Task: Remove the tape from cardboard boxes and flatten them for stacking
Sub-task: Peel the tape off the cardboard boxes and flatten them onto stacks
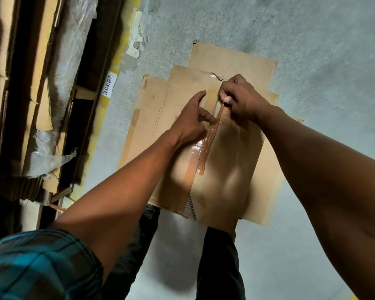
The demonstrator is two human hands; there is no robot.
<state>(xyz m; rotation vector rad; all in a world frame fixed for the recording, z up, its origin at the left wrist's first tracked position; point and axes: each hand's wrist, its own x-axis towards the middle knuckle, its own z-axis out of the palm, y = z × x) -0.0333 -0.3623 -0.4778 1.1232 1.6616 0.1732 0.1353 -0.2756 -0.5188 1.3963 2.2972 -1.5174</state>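
box: flattened cardboard box lying on top of other flat cardboard sheets on the grey concrete floor, right in front of my legs.
tape: brown packing tape runs along the centre seam of the box. Far half is lifted off and twisted into a stretched strand; near end is still stuck flat to the cardboard.
right hand: my right hand has fingers curled, thumb and fingertips pinching the lifted end of the tape, near the far edge of the box.
left hand: my left hand is spread flat-ish on the box just left of the seam, index finger straight and pointing away from me, pressing the cardboard. Nothing gripped.
tape vs hands: the strand passes between both hands, touching or nearly touching the left fingers; can't tell which.
left side: stacked flat cardboard with clear plastic wrap, standing on wooden pallets. White label beside it on a yellow floor line.
sleeve: blue plaid sleeve on my left arm.
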